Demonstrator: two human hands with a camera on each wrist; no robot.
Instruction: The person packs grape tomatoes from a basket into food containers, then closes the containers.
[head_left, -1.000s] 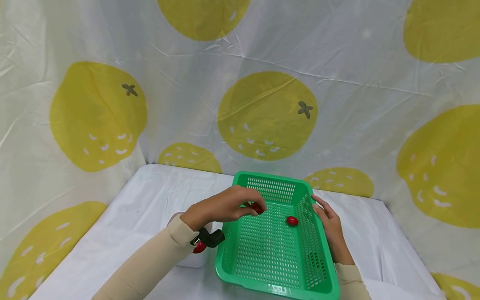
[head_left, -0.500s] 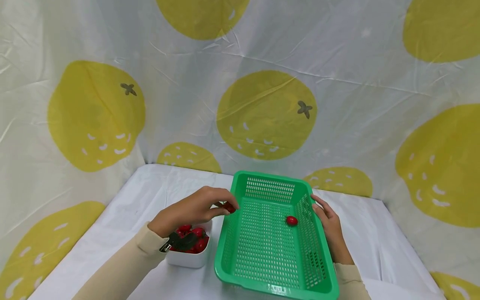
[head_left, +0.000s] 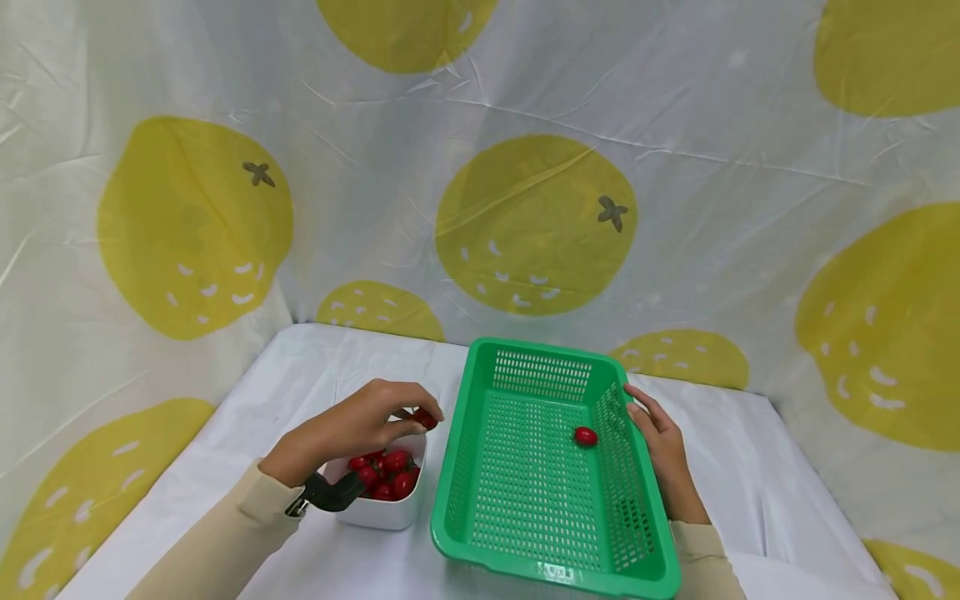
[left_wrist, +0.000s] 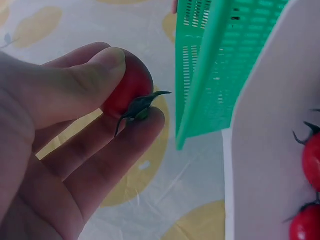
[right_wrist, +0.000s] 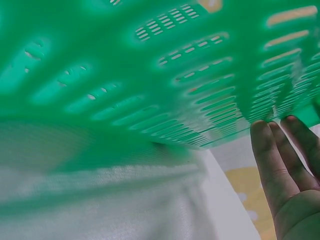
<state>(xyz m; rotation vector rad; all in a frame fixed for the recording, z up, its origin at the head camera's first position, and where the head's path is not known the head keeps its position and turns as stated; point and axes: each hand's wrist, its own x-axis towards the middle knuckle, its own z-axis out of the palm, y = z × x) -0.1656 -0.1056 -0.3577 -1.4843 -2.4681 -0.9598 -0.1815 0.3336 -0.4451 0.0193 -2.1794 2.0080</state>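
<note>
My left hand [head_left: 367, 425] pinches a small red cherry tomato [head_left: 424, 418] between thumb and fingers, above the back of a white tub [head_left: 378, 515]. In the left wrist view, the tomato [left_wrist: 131, 82] shows its green stem against a fingertip. Several more cherry tomatoes [head_left: 399, 460] fill the tub. To the tub's right stands a green slotted basket [head_left: 536, 508], with one loose tomato [head_left: 586, 437] on its floor near the right wall. My right hand [head_left: 663, 450] rests on the basket's right side; the right wrist view shows straight fingers [right_wrist: 272, 165] touching the outer wall.
Tub and basket stand close together on a white cloth-covered table [head_left: 300, 383]. A hanging cloth [head_left: 360, 208] printed with yellow fruit encloses the back and sides. A dark wrist strap mount [head_left: 333, 492] sticks out under my left wrist, over the tub.
From over the basket my left hand has drawn left to the tub, the tomato still between its fingers. This uncovers the tomatoes in the tub. The right hand keeps its place.
</note>
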